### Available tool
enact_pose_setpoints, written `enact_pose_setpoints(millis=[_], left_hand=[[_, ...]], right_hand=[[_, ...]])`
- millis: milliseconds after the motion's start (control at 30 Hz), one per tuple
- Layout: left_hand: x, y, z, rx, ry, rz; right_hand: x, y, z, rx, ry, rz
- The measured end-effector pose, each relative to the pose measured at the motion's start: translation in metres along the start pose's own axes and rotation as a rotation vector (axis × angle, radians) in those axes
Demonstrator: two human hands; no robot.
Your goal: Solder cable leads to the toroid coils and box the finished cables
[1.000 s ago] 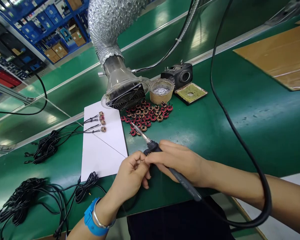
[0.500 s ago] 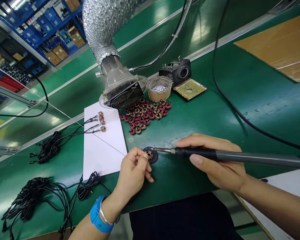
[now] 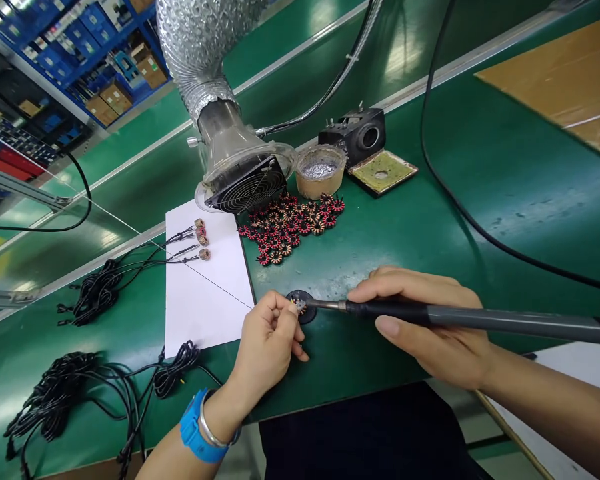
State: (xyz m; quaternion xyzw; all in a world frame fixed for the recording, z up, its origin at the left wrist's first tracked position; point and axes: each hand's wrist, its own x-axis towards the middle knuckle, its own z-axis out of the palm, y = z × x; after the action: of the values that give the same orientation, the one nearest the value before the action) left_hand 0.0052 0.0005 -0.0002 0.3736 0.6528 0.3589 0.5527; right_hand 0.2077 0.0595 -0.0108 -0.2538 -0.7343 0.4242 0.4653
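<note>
My left hand (image 3: 267,340) is closed in a pinch, with a thin solder wire (image 3: 215,285) running into it from the upper left. Right at its fingertips is a small wound ring coil (image 3: 300,305), partly hidden by the fingers, over a round black pad (image 3: 307,316). Whether the fingers also grip the coil cannot be made out. My right hand (image 3: 430,327) grips a soldering iron (image 3: 395,309) like a pen. The iron's tip reaches the coil from the right, and a pale greyish blur, perhaps smoke, shows there.
Beyond the pad lies a heap of red and copper coils (image 3: 293,227) below a fume extractor (image 3: 250,190). A solder pot (image 3: 321,172) and iron stand (image 3: 355,140) with a yellow sponge (image 3: 384,171) are behind. White board (image 3: 205,307) and black cable bundles (image 3: 55,393) lie left.
The iron's tip has moved slightly down and left onto the coil. A greyish blur now shows at the contact. My left hand has hardly moved.
</note>
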Motion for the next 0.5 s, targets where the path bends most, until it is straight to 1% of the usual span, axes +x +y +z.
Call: enact_pose_setpoints(millis=[133, 267, 500], left_hand=[[-0.0004, -0.0014, -0.0006, 0.013, -0.003, 0.0], [-0.001, -0.0013, -0.0006, 0.021, -0.004, -0.005], [-0.0016, -0.0003, -0.0009, 0.041, -0.006, -0.004]], right_hand=[[-0.0017, -0.0008, 0.0007, -0.013, -0.047, -0.005], [-0.0012, -0.0033, 0.0053, -0.003, 0.012, -0.054], [-0.0016, -0.006, 0.0031, -0.002, -0.02, -0.077]])
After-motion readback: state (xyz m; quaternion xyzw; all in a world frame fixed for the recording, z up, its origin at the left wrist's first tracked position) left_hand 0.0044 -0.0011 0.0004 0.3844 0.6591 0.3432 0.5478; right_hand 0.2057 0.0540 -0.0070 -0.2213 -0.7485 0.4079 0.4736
